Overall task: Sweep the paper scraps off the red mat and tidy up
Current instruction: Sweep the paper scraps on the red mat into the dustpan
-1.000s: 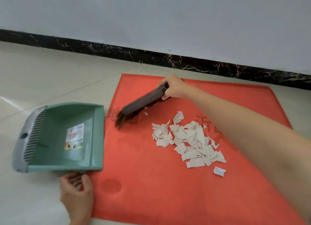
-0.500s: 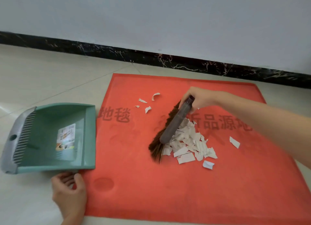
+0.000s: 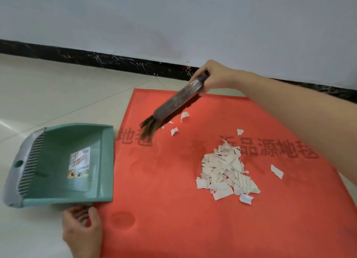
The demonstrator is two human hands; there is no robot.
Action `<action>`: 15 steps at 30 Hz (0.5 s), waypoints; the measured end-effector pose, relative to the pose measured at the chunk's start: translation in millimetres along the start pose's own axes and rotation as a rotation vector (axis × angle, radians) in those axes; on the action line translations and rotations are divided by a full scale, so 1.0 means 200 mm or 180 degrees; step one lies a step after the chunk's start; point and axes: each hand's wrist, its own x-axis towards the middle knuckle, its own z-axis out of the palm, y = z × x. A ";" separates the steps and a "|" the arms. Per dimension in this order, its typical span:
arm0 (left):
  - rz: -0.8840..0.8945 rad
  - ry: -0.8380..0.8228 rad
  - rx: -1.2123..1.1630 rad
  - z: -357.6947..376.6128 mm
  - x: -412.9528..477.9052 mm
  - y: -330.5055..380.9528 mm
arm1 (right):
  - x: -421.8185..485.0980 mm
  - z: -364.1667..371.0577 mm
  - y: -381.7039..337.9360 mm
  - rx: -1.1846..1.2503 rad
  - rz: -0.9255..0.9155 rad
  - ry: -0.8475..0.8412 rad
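A red mat with dark printed characters lies on the tiled floor. A pile of white paper scraps sits at its middle right. Loose scraps lie apart from it, one near the far edge and one to the right. My right hand grips the handle of a dark hand brush, whose bristles point down-left over the mat's far left part. A green dustpan rests on the floor against the mat's left edge. My left hand lies curled just below it, thumb at the mat's edge.
A white wall with a black marble skirting runs behind the mat. Pale floor tiles spread to the left and behind the dustpan. The dustpan has a grey comb-toothed back and a paper label inside.
The brush left the paper pile and swung up and back toward the mat's far left. The dustpan and my left hand kept their places.
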 end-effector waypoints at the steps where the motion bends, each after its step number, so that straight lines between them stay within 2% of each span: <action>1: -0.0005 0.0003 -0.0011 0.00 0.00 0.01 | 0.05 0.05 -0.03 0.0034 -0.0009 0.0031; 8: 0.0153 0.0069 0.0028 0.01 0.01 -0.01 | 0.27 0.45 -0.02 -0.0010 0.0032 0.0437; 15: 0.0101 -0.0030 0.0356 -0.01 0.03 -0.06 | 0.14 0.39 0.16 -0.0264 0.0139 -0.0214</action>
